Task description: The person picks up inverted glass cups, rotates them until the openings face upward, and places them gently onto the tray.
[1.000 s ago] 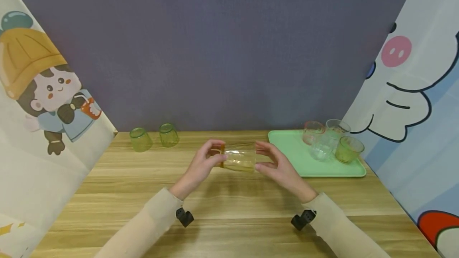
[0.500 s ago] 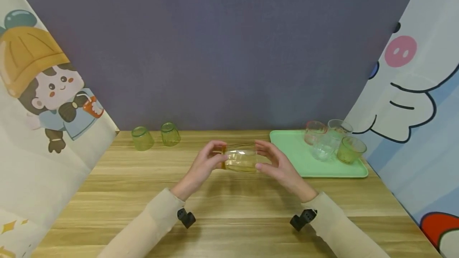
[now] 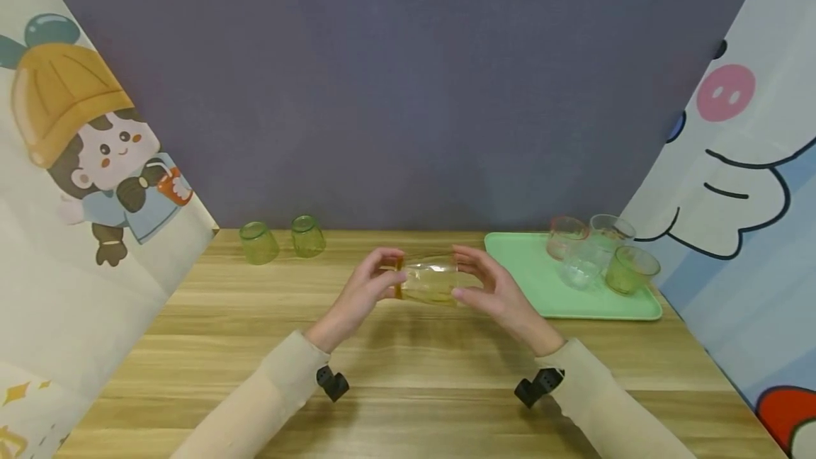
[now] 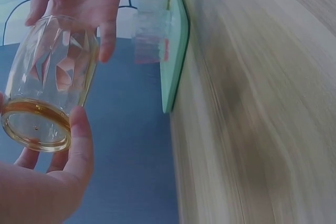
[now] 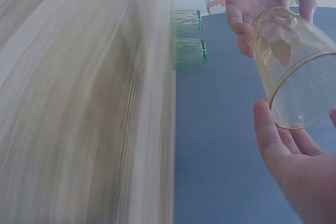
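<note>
A clear amber-tinted drinking glass [image 3: 430, 280] lies sideways in the air above the wooden table, held between both hands. My left hand [image 3: 363, 289] grips its thick base end, where an amber ring [image 4: 39, 109] shows in the left wrist view. At the opposite end my right hand [image 3: 494, 296] holds the glass, thumb and fingertips at the thin rim [image 5: 299, 69]. Faceted patterns run along the glass wall. Two green glasses, a left one [image 3: 258, 244] and a right one [image 3: 309, 237], stand upside down at the back left of the table.
A light green tray [image 3: 519, 268] lies at the back right. On it stand a pink-rimmed glass [image 3: 566, 238], a yellow-green glass [image 3: 630, 273] and clear glasses [image 3: 583, 264] close together. A grey-blue panel [image 3: 408, 91] rises behind the table [image 3: 408, 402], with printed walls on both sides.
The head view has shifted slightly, so the background sits a little farther right. Both hands keep holding the amber glass sideways in nearly the same place.
</note>
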Demonstrator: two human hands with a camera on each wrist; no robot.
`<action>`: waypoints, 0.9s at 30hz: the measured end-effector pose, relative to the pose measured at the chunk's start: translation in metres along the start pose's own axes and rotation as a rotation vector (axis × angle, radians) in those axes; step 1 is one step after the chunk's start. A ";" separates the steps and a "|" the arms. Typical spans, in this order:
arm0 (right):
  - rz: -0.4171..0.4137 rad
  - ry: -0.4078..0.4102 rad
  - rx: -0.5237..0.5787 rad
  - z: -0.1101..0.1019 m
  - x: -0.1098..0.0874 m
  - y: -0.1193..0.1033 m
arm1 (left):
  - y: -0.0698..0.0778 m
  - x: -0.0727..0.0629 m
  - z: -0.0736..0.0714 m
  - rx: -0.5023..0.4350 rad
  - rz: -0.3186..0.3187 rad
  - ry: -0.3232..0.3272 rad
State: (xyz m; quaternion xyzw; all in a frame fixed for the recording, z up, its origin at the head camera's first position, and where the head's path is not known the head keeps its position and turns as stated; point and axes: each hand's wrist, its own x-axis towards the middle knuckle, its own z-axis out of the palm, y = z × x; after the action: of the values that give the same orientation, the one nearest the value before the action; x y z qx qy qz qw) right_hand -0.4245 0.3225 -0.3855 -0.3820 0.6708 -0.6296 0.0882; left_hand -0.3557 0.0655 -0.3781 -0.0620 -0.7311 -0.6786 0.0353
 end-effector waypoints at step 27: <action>0.004 0.001 -0.151 -0.011 0.011 -0.016 | 0.007 0.013 -0.014 0.081 -0.032 -0.185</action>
State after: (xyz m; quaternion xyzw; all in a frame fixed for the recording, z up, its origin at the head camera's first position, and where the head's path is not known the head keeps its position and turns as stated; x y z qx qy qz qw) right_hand -0.4325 0.3252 -0.3652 -0.3857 0.7172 -0.5772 0.0603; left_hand -0.3679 0.0525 -0.3684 -0.1113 -0.7589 -0.6403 -0.0410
